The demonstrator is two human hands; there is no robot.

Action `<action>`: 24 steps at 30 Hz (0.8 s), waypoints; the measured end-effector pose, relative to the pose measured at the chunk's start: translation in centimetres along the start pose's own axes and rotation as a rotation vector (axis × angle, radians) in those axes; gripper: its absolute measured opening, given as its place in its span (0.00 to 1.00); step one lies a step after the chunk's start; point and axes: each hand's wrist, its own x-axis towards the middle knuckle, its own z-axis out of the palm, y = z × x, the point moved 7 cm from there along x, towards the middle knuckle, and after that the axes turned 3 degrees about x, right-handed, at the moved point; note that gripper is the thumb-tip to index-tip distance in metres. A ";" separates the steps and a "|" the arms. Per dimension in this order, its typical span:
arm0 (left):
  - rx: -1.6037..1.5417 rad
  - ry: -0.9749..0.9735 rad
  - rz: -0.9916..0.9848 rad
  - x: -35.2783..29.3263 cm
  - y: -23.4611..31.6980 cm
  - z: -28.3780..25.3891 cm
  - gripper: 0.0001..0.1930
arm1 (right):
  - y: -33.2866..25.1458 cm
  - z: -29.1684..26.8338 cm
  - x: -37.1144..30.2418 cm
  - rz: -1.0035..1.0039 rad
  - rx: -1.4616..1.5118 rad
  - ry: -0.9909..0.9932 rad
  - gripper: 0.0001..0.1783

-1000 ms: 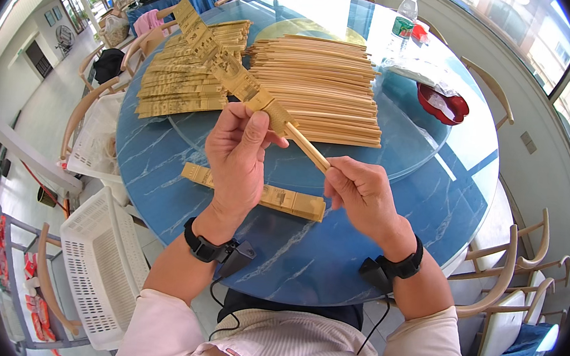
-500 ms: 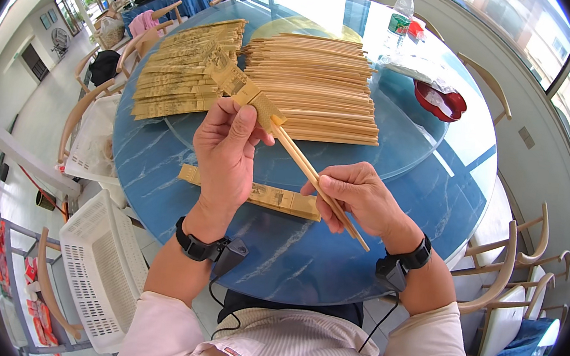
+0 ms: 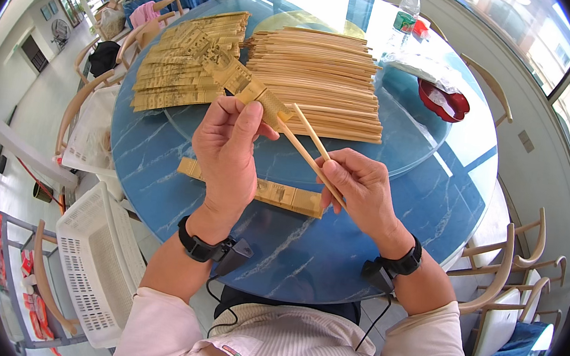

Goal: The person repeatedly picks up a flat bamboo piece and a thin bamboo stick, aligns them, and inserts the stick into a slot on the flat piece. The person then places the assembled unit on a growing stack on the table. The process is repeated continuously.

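Note:
My left hand [image 3: 229, 149] pinches a gold printed paper chopstick sleeve [image 3: 255, 96] between thumb and fingers, tilted above the table. One wooden chopstick [image 3: 299, 148] reaches from the sleeve's lower end to my right hand [image 3: 364, 192]. My right fingers are closed on a second chopstick [image 3: 311, 130], whose upper tip is outside the sleeve, beside its opening. They also touch the first one. On the table below lies another gold sleeve [image 3: 283, 196], partly hidden by my left wrist. Beyond my hands are a pile of sleeves [image 3: 179, 65] and a stack of chopsticks [image 3: 314, 85].
The round blue marbled table [image 3: 270, 259] carries a glass turntable. At the far right are a red dish [image 3: 443, 105], a clear plastic bag [image 3: 422, 69] and a water bottle [image 3: 407, 11]. White baskets [image 3: 95, 263] stand at the left; wooden chairs [image 3: 496, 267] surround the table.
My right hand has shifted up a little and separated the two chopsticks. One chopstick's upper end now stands apart from the sleeve's opening. My left hand keeps the sleeve nearly in place.

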 end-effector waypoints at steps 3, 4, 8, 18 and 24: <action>0.000 0.020 0.028 -0.1 0.0 0.2 0.05 | -0.3 -0.2 -0.3 -0.138 -0.088 0.051 0.12; -0.002 0.018 0.028 -0.1 -0.1 0.1 0.05 | -0.5 -0.1 -0.3 -0.193 -0.118 0.047 0.12; -0.023 -0.058 0.061 0.0 -0.5 -0.2 0.05 | -0.3 0.1 -0.2 -0.177 -0.165 -0.002 0.12; -0.044 -0.120 -0.043 -0.2 -1.3 1.0 0.08 | -0.4 -0.1 -0.3 0.105 0.032 -0.148 0.23; 0.204 -0.253 -0.167 -1.2 -3.1 1.9 0.08 | -0.1 -0.6 0.3 0.023 -0.067 -0.054 0.23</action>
